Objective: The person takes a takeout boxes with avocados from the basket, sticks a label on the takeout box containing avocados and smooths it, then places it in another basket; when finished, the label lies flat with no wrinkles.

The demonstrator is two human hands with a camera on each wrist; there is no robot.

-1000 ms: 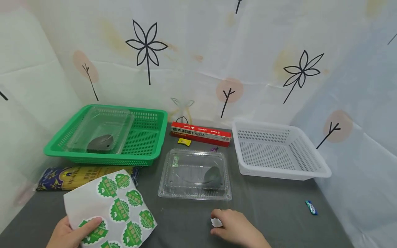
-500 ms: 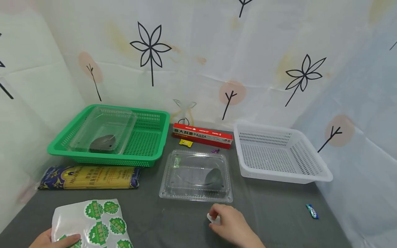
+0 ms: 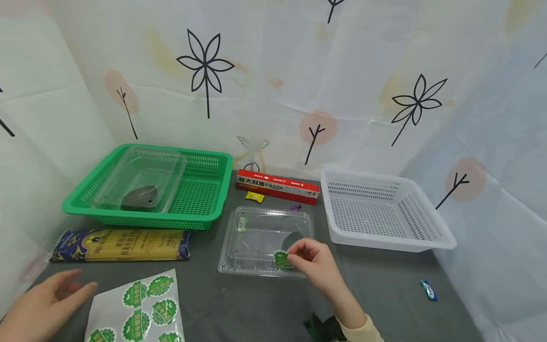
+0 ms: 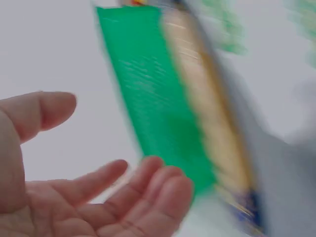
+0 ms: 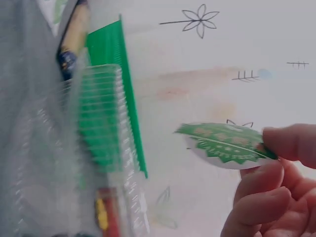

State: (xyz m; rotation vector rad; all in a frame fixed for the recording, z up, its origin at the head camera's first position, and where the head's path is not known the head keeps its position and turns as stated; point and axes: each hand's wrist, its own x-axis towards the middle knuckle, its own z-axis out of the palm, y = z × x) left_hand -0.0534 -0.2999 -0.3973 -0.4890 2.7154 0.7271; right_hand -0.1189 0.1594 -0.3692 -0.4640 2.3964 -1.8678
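A round green sticker with a jagged edge is pinched between the thumb and fingers of my right hand. In the head view it overlaps the front of a clear plastic clamshell box. At the lower left, my left hand holds nothing; its fingers are spread and loosely bent, as the left wrist view also shows. Just right of it lies a white sticker sheet with several green stickers, on the dark cloth.
A green basket with a second clear box stands behind a yellow pasta packet. A red pasta box, a yellow candy, a purple wrapper, a white basket and a blue-green candy are farther back and right.
My left hand has let go of the sticker sheet and moved left. My right hand has risen from the cloth to over the clear box, turning the sticker's green face into view.
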